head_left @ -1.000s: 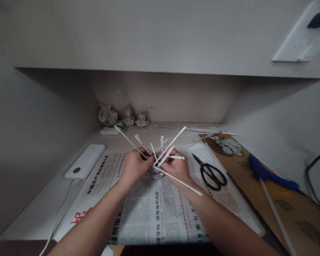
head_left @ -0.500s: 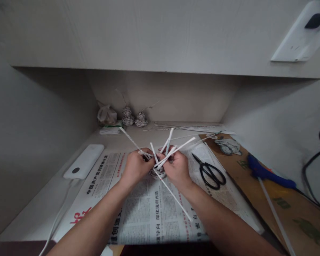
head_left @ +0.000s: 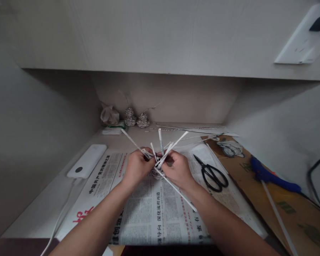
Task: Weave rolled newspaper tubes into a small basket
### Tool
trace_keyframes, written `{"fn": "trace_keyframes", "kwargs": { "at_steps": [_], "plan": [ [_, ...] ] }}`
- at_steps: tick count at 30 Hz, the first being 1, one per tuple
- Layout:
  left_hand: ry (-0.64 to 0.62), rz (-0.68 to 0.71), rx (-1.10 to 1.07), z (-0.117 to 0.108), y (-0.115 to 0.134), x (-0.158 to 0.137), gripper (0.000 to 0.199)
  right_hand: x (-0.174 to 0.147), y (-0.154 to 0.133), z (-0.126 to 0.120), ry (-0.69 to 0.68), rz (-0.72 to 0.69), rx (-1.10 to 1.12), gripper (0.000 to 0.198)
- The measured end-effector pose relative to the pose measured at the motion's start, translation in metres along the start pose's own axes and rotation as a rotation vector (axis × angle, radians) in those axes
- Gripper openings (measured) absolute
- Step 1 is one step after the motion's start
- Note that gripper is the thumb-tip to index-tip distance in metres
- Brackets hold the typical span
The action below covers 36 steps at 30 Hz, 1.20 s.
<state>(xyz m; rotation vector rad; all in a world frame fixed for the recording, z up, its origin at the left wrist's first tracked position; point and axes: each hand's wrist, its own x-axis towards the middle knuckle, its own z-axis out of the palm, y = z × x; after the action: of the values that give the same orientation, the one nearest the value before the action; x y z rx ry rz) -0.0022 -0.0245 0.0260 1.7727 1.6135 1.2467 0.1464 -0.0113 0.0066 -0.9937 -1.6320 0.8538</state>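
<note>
Between my two hands is a small woven paper piece [head_left: 156, 174], its rounded body made of rolled newspaper strands. Several white paper rods [head_left: 180, 139] stick out of its top in different directions, and one long rod [head_left: 180, 195] slants down toward my right forearm. My left hand [head_left: 139, 164] is closed on the left side of the weave, thumb near the rods' base. My right hand [head_left: 177, 167] pinches the rods and weave from the right. The fingertips partly hide the body. Black scissors [head_left: 212, 174] lie to the right of my right hand.
Newspaper [head_left: 141, 220] covers the desk. A white power bank [head_left: 87, 161] with a cable lies left. Two woven gourds [head_left: 129, 118] and a plastic bag [head_left: 110, 115] stand at the back, near loose paper rods [head_left: 186, 127]. On the right, a blue glue gun [head_left: 274, 177] rests on cardboard [head_left: 285, 209].
My right hand has shifted slightly, and the rods near it have changed angle: one now stands more upright. The long lower rod has swung a little to the right. The view has moved slightly.
</note>
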Motion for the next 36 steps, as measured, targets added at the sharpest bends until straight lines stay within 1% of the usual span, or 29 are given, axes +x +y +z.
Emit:
{"fn": "trace_keyframes", "kwargs": {
  "at_steps": [2, 5, 9, 14, 19, 25, 28, 31, 33, 36],
  "plan": [
    [-0.015, 0.018, -0.019, 0.000, -0.001, -0.001, 0.012, 0.000, 0.000, -0.001, -0.002, 0.001, -0.043, 0.020],
    [-0.017, 0.021, 0.008, 0.001, -0.003, -0.001, 0.013, 0.000, 0.001, -0.002, 0.018, -0.019, -0.108, 0.019],
    [0.010, 0.032, 0.058, 0.005, -0.003, -0.001, 0.013, -0.001, 0.001, -0.002, 0.103, -0.010, -0.142, 0.009],
    [0.024, 0.033, 0.038, 0.009, -0.006, -0.002, 0.012, 0.000, 0.003, 0.002, 0.180, -0.002, -0.129, 0.009],
    [0.013, 0.021, -0.008, 0.011, -0.010, -0.002, 0.012, 0.000, 0.009, 0.006, 0.212, 0.084, -0.006, 0.008],
    [0.011, 0.011, -0.044, 0.011, -0.008, -0.002, 0.016, 0.001, 0.011, 0.008, 0.232, 0.116, 0.072, 0.009],
    [0.035, 0.052, -0.037, 0.013, -0.009, -0.003, 0.015, 0.003, 0.012, 0.010, 0.250, 0.173, 0.177, 0.012],
    [0.048, 0.088, -0.036, 0.015, -0.011, -0.003, 0.014, 0.006, 0.011, 0.012, 0.284, 0.267, 0.325, 0.015],
    [0.054, 0.097, -0.030, 0.016, -0.012, -0.003, 0.013, 0.007, 0.009, 0.012, 0.291, 0.326, 0.421, 0.017],
    [0.051, 0.096, -0.013, 0.015, -0.011, -0.003, 0.012, 0.007, 0.006, 0.012, 0.288, 0.369, 0.506, 0.015]
  ]
}}
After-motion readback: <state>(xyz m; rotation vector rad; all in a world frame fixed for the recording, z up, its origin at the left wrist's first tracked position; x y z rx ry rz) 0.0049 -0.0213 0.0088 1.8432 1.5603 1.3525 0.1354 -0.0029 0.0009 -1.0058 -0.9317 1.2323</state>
